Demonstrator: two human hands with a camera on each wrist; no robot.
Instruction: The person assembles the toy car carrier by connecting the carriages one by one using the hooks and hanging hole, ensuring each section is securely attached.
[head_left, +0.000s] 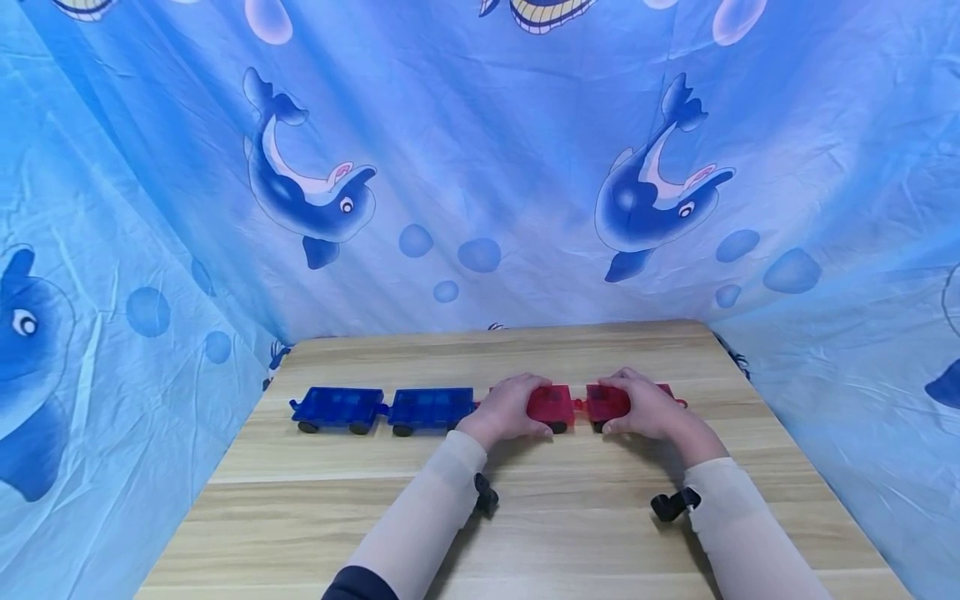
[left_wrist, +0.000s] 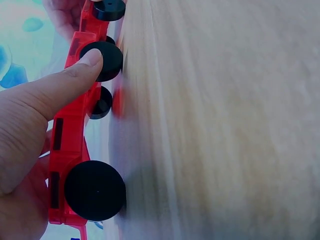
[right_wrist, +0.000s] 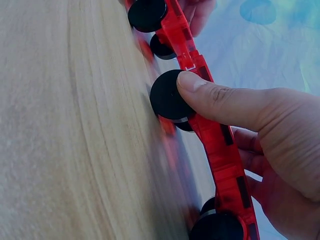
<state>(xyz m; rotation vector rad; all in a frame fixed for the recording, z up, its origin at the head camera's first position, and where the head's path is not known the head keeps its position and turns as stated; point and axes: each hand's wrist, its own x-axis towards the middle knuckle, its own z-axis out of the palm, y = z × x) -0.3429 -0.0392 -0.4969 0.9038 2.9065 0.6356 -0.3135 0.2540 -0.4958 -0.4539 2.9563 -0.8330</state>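
Two red see-through toy train cars with black wheels stand end to end on the wooden table. My left hand (head_left: 512,407) grips the left red car (head_left: 553,404) across its width, thumb on a front wheel (left_wrist: 111,62) in the left wrist view. Around the right red car (head_left: 606,402) curls my right hand (head_left: 647,406), its thumb against a wheel (right_wrist: 170,95) in the right wrist view. A red coupling (head_left: 578,405) spans the gap between these cars. Left of them stand two blue toy train cars, the nearer one (head_left: 432,409) partly behind my left wrist and the farther one (head_left: 344,407) at the row's end.
The light wooden table (head_left: 570,533) has its back edge close behind the row of cars. A blue curtain (head_left: 480,167) with dolphin prints hangs behind the table and along both sides. Each wrist wears a pale sleeve with a black mount (head_left: 486,495).
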